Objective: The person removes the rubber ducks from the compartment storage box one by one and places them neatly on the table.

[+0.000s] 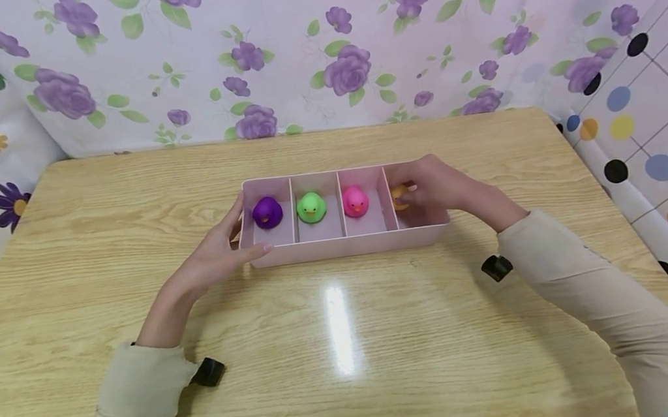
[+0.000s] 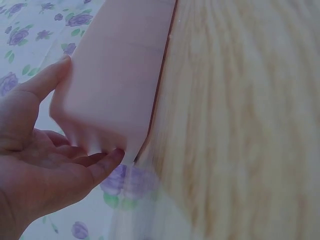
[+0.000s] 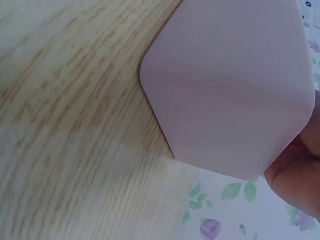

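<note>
A pale pink box [image 1: 345, 246] with dividers lies lengthwise on the table. From left to right its compartments hold a purple rubber duck [image 1: 267, 213], a green one [image 1: 311, 207], a pink one [image 1: 356, 202] and an orange rubber duck [image 1: 398, 197]. My left hand [image 1: 210, 252] grips the box's left end, thumb [image 2: 50, 80] at the front rim and fingers [image 2: 107, 165] against the end wall. My right hand [image 1: 439, 184] reaches into the rightmost compartment, its fingers around the orange duck and partly hiding it. In the right wrist view the box wall [image 3: 225, 95] hides most of that hand.
The wood-grain table [image 1: 296, 323] extends on all sides of the box. Behind it hangs a flowered cloth [image 1: 298, 48]; a dotted cloth [image 1: 645, 118] stands at the right. A black strap piece [image 1: 208, 372] sticks out by the left cuff, another [image 1: 496, 268] by the right.
</note>
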Action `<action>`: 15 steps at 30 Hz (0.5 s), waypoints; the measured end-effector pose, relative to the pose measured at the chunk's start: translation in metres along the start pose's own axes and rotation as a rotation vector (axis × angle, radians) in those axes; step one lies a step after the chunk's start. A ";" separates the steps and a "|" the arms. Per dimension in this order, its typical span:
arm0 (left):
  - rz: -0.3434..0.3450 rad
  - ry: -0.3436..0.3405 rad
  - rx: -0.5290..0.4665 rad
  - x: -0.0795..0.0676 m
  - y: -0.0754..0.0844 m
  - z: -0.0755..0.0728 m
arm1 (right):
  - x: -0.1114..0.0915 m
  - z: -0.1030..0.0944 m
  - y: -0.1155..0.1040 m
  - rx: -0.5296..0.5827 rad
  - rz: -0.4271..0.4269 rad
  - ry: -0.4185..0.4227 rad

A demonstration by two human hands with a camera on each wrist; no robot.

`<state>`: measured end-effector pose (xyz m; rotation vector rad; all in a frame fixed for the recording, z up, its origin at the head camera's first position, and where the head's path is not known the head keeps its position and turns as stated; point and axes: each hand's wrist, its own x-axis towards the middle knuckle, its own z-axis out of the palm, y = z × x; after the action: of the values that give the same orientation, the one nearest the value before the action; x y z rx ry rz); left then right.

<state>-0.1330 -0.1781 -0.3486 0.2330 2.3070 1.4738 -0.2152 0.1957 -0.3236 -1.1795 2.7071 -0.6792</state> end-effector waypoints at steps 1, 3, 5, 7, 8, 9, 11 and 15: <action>0.000 0.000 0.001 0.000 0.000 0.000 | 0.000 0.000 0.000 0.003 0.008 0.001; 0.002 0.000 -0.004 -0.001 0.000 0.000 | -0.001 0.000 0.000 0.012 0.021 0.009; 0.002 0.000 -0.011 -0.001 0.000 0.000 | -0.002 0.000 0.000 0.024 0.038 0.021; 0.004 0.000 -0.018 -0.002 0.000 0.000 | -0.003 0.000 0.000 0.034 0.053 0.032; 0.004 0.001 -0.020 -0.002 0.000 0.000 | -0.003 -0.001 0.000 0.044 0.067 0.036; 0.005 0.002 -0.021 -0.002 0.000 0.000 | -0.004 -0.001 0.000 0.054 0.087 0.039; 0.002 0.006 -0.018 -0.002 -0.001 0.000 | -0.005 -0.001 0.000 0.076 0.137 0.046; -0.001 0.008 -0.018 -0.001 -0.001 0.000 | -0.009 -0.004 0.001 0.128 0.212 0.065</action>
<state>-0.1321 -0.1790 -0.3487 0.2212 2.2991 1.4966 -0.2104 0.2037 -0.3213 -0.8417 2.7402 -0.8568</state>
